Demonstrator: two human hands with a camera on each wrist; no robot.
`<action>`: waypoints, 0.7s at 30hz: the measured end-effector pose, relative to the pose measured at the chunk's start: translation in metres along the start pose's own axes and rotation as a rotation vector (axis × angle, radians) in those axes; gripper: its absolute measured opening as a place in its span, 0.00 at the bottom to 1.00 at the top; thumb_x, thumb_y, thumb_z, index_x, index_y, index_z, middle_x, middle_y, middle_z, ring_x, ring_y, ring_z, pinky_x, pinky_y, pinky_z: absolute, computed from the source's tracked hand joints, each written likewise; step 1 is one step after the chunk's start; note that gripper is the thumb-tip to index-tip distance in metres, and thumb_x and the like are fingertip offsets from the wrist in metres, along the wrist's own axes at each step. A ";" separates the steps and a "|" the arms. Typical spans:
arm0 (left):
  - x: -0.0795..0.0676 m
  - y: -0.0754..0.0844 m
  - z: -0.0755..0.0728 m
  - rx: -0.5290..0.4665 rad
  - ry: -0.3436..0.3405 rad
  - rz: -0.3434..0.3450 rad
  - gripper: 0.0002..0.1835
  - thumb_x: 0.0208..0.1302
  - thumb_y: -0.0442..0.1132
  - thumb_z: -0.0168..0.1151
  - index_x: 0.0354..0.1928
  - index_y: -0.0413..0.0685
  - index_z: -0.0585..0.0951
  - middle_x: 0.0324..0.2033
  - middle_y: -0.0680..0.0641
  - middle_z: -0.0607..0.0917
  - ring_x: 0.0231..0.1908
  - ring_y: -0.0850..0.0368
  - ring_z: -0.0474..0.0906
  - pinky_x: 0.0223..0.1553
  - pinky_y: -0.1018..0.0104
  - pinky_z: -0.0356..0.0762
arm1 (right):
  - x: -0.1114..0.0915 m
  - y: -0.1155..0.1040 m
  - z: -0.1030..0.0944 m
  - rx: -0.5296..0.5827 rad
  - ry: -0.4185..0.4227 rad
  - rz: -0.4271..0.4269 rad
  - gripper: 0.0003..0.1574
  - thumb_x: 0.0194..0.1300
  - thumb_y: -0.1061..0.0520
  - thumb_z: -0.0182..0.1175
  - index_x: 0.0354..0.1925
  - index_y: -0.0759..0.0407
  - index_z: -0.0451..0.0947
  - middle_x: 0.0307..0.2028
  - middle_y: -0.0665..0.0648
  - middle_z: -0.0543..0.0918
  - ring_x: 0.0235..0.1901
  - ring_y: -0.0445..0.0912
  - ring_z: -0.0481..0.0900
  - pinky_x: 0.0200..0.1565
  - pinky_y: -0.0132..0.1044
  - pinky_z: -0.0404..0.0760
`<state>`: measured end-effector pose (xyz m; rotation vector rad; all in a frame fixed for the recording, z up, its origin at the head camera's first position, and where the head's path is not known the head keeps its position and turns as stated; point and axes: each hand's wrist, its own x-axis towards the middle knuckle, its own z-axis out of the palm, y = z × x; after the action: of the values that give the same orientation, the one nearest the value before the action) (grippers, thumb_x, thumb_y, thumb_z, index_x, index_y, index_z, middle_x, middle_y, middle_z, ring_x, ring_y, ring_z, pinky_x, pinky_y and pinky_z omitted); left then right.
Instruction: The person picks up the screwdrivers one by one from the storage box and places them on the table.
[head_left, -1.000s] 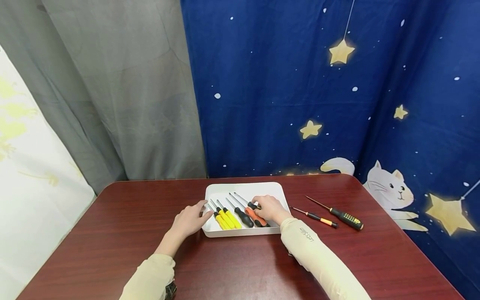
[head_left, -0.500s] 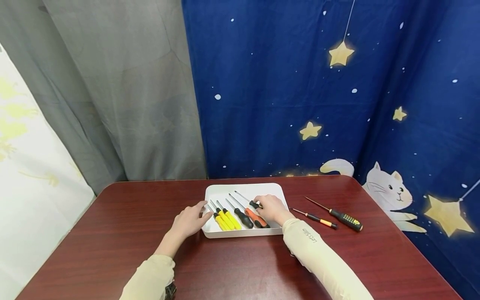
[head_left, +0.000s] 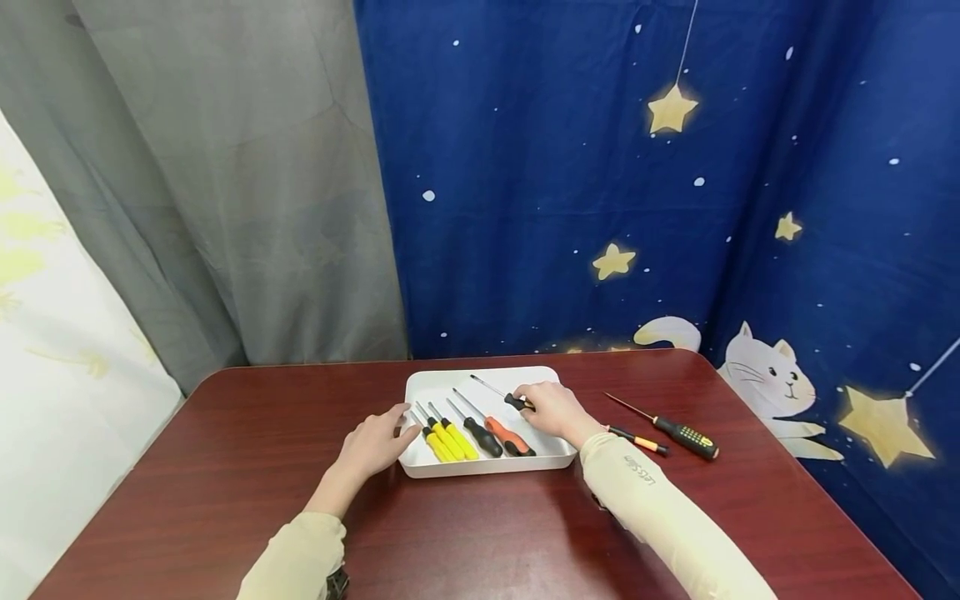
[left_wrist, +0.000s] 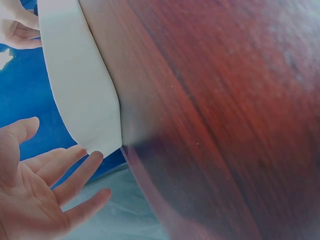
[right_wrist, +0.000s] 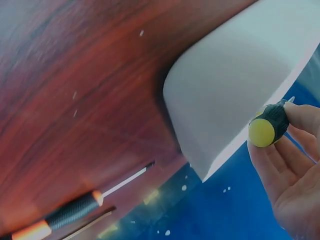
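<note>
In the head view, my right hand (head_left: 551,408) pinches a screwdriver (head_left: 518,402) with a black handle over the right part of a white tray (head_left: 487,468). The right wrist view shows the handle's yellow end cap (right_wrist: 261,133) between thumb and fingers. The shaft points to the far left. Beside the tray's left end is my left hand (head_left: 375,444), fingers spread; in the left wrist view its fingertips (left_wrist: 95,156) meet the tray's corner. Inside the tray lie yellow-handled screwdrivers (head_left: 450,440), a black-handled screwdriver (head_left: 482,436) and an orange-and-black screwdriver (head_left: 510,437).
Right of the tray, on the dark red table (head_left: 480,533), lie an orange-and-black slim screwdriver (head_left: 639,441), partly covered by the right hand and sleeve, and a larger black-and-yellow screwdriver (head_left: 686,437). Blue and grey curtains (head_left: 525,208) hang behind the table.
My right hand has shifted to the right and a little up with the black-handled screwdriver, drawing it away from the orange one. The left hand stays beside the tray.
</note>
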<state>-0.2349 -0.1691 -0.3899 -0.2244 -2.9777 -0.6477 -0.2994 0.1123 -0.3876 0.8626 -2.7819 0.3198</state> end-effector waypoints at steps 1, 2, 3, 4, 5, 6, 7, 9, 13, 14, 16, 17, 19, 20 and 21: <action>0.000 0.000 0.000 -0.001 -0.001 0.001 0.27 0.58 0.51 0.53 0.56 0.43 0.70 0.43 0.42 0.79 0.43 0.46 0.74 0.36 0.47 0.69 | -0.001 0.001 -0.003 -0.001 -0.001 0.003 0.15 0.49 0.60 0.61 0.39 0.54 0.79 0.29 0.50 0.80 0.25 0.43 0.70 0.27 0.39 0.70; 0.000 0.000 0.000 -0.002 -0.001 0.002 0.27 0.58 0.51 0.53 0.56 0.43 0.70 0.43 0.42 0.79 0.43 0.45 0.74 0.36 0.47 0.69 | -0.002 0.002 -0.005 -0.004 -0.002 0.005 0.15 0.49 0.60 0.61 0.40 0.54 0.79 0.29 0.49 0.80 0.24 0.43 0.70 0.26 0.39 0.69; -0.001 0.000 0.000 -0.003 -0.001 0.002 0.27 0.58 0.51 0.52 0.56 0.43 0.70 0.43 0.42 0.79 0.43 0.45 0.74 0.36 0.47 0.69 | -0.003 0.003 -0.007 -0.001 0.000 0.005 0.15 0.49 0.61 0.61 0.39 0.55 0.79 0.29 0.49 0.80 0.23 0.42 0.69 0.26 0.38 0.69; -0.001 0.000 0.000 -0.005 -0.001 0.002 0.27 0.58 0.51 0.52 0.56 0.43 0.70 0.43 0.42 0.79 0.43 0.45 0.74 0.36 0.47 0.69 | -0.004 0.005 -0.010 -0.003 0.000 0.008 0.15 0.49 0.61 0.62 0.40 0.54 0.79 0.29 0.49 0.80 0.23 0.42 0.69 0.25 0.38 0.69; -0.001 0.000 -0.001 -0.005 -0.001 0.003 0.27 0.58 0.51 0.52 0.56 0.43 0.70 0.43 0.42 0.79 0.43 0.45 0.74 0.36 0.46 0.69 | -0.005 0.006 -0.012 -0.008 0.000 0.011 0.15 0.49 0.61 0.62 0.40 0.54 0.79 0.29 0.49 0.80 0.22 0.42 0.69 0.25 0.38 0.69; -0.001 0.000 -0.001 -0.004 -0.001 0.004 0.27 0.58 0.51 0.52 0.56 0.43 0.70 0.43 0.41 0.79 0.43 0.45 0.74 0.36 0.46 0.69 | -0.007 0.007 -0.014 -0.015 -0.001 0.013 0.15 0.49 0.60 0.61 0.40 0.54 0.79 0.29 0.49 0.80 0.22 0.42 0.69 0.25 0.37 0.69; -0.001 0.000 -0.001 -0.003 -0.001 0.004 0.27 0.58 0.51 0.52 0.56 0.43 0.70 0.43 0.41 0.79 0.43 0.45 0.74 0.36 0.46 0.69 | -0.008 0.008 -0.016 -0.019 -0.002 0.014 0.15 0.50 0.60 0.61 0.40 0.54 0.79 0.29 0.49 0.80 0.22 0.41 0.69 0.25 0.37 0.69; -0.001 0.000 0.000 -0.002 -0.003 0.004 0.27 0.58 0.51 0.52 0.56 0.43 0.70 0.43 0.41 0.79 0.43 0.44 0.74 0.36 0.46 0.68 | -0.010 0.010 -0.020 -0.023 0.000 0.011 0.16 0.50 0.60 0.61 0.40 0.54 0.80 0.30 0.49 0.80 0.22 0.41 0.69 0.25 0.37 0.69; -0.001 0.000 0.000 -0.001 -0.006 0.002 0.28 0.58 0.51 0.52 0.57 0.43 0.70 0.43 0.41 0.79 0.43 0.44 0.74 0.37 0.45 0.68 | -0.014 0.014 -0.026 -0.022 0.015 -0.004 0.16 0.49 0.61 0.62 0.40 0.55 0.80 0.28 0.49 0.80 0.22 0.41 0.69 0.24 0.37 0.69; -0.001 0.000 0.001 -0.002 -0.007 0.002 0.28 0.58 0.51 0.52 0.57 0.42 0.70 0.43 0.41 0.79 0.43 0.44 0.74 0.37 0.45 0.68 | -0.015 0.015 -0.027 -0.027 0.019 -0.008 0.16 0.49 0.61 0.62 0.40 0.55 0.80 0.28 0.49 0.80 0.22 0.41 0.69 0.24 0.37 0.68; -0.001 0.000 0.001 -0.001 -0.009 0.001 0.28 0.58 0.51 0.52 0.57 0.43 0.70 0.43 0.41 0.79 0.43 0.44 0.74 0.37 0.45 0.68 | -0.017 0.017 -0.030 -0.028 0.027 -0.013 0.16 0.49 0.61 0.62 0.40 0.55 0.80 0.28 0.49 0.80 0.21 0.41 0.69 0.24 0.37 0.69; 0.000 0.000 0.001 -0.001 -0.009 0.001 0.28 0.58 0.51 0.52 0.57 0.43 0.69 0.43 0.41 0.79 0.43 0.44 0.74 0.37 0.45 0.68 | -0.018 0.018 -0.032 -0.031 0.031 -0.015 0.16 0.49 0.61 0.62 0.40 0.55 0.80 0.28 0.50 0.80 0.22 0.41 0.69 0.24 0.37 0.69; 0.000 0.000 0.000 0.001 -0.008 0.002 0.28 0.58 0.52 0.52 0.57 0.43 0.69 0.43 0.41 0.79 0.43 0.44 0.74 0.37 0.45 0.68 | -0.020 0.021 -0.035 -0.041 0.034 -0.017 0.16 0.49 0.61 0.62 0.41 0.55 0.79 0.29 0.50 0.80 0.24 0.42 0.71 0.26 0.38 0.70; 0.000 0.000 0.000 0.001 -0.008 0.003 0.28 0.58 0.51 0.52 0.57 0.43 0.69 0.43 0.41 0.79 0.43 0.44 0.74 0.37 0.45 0.68 | -0.021 0.022 -0.037 -0.039 0.035 -0.017 0.16 0.49 0.61 0.62 0.41 0.55 0.79 0.30 0.51 0.80 0.25 0.43 0.72 0.26 0.39 0.71; 0.000 0.000 0.000 0.001 -0.008 0.003 0.28 0.58 0.51 0.52 0.57 0.43 0.69 0.43 0.41 0.79 0.43 0.44 0.74 0.37 0.45 0.68 | -0.022 0.023 -0.039 -0.036 0.035 -0.014 0.16 0.49 0.61 0.62 0.41 0.55 0.79 0.31 0.51 0.81 0.26 0.43 0.73 0.27 0.40 0.72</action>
<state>-0.2348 -0.1687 -0.3898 -0.2314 -2.9846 -0.6459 -0.2893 0.1525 -0.3594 0.8600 -2.7395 0.2789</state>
